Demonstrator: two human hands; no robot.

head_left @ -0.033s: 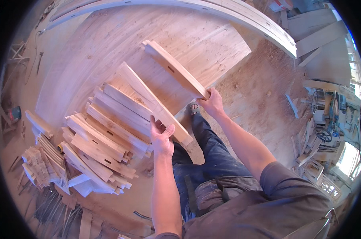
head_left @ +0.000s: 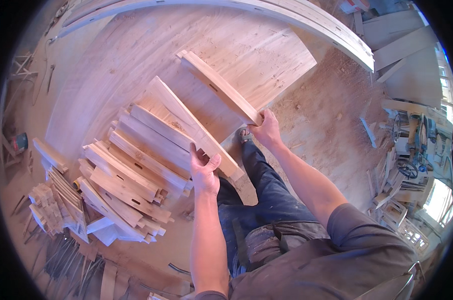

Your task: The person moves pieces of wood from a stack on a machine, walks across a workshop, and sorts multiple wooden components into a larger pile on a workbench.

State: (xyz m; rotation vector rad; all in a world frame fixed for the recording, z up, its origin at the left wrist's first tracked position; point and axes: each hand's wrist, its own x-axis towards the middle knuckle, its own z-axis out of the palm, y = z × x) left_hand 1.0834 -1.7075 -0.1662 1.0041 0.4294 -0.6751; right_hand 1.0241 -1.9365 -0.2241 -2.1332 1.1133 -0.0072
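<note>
My right hand (head_left: 266, 128) is closed around the near end of a pale wooden rail (head_left: 221, 86). The rail slants away to the far left, with a dark slot cut in its side and a stepped far end. My left hand (head_left: 205, 172) has its thumb and forefinger spread beside another wooden rail (head_left: 199, 129); its other fingers are partly in shadow. To the left of that hand, several more slotted rails (head_left: 121, 167) lie side by side in an uneven row.
A broad wooden panel (head_left: 266, 42) lies under the rails. Long slotted timbers (head_left: 331, 32) cross the far side. Short wood pieces (head_left: 44, 207) are stacked at the left. Machinery with handwheels (head_left: 409, 167) stands at the right. Sawdust and scraps cover the floor (head_left: 326, 110).
</note>
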